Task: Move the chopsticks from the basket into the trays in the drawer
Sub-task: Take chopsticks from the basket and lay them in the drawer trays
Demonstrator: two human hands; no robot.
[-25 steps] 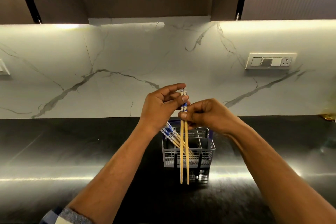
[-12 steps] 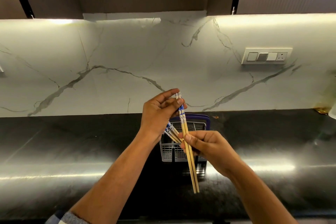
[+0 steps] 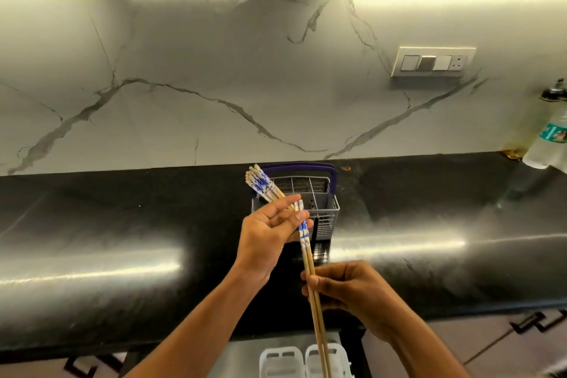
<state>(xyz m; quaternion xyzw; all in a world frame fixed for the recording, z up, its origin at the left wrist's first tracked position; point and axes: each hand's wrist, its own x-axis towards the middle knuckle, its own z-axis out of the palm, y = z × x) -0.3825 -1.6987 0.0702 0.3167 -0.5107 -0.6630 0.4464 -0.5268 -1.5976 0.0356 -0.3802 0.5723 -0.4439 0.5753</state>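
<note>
Left hand point(image 3: 270, 225): it is raised in front of the basket, palm turned up, and its fingers point(image 3: 283, 202) are curled lightly round the painted top of the pair of chopsticks point(image 3: 308, 267), with the thumb pressing on them.
Chopsticks in basket point(image 3: 260, 184): a bundle with blue and white tops leans out to the left of the grey basket point(image 3: 325, 215), which stands on the black counter point(image 3: 122, 239) near the wall.
Right hand point(image 3: 349, 288): it pinches the pair lower on the bare wood, fingers closed round both sticks, just above the counter's front edge.
Trays point(image 3: 280, 360): white trays lie in the open drawer point(image 3: 242, 356) below the counter; the thin ends of the pair already point down over the right one.
Step in hand: I judge the pair is on its way down to the trays. It is better that the left hand lets go first, then the right hand turns the sticks flat and lays both together along one compartment, so they do not cross or roll.
Hard to see: the tips of the pair and most of the trays are cut by the lower edge. How many sticks are in the bundle, I cannot count. The bottle point(image 3: 552, 132) at the right is cut off too.
</note>
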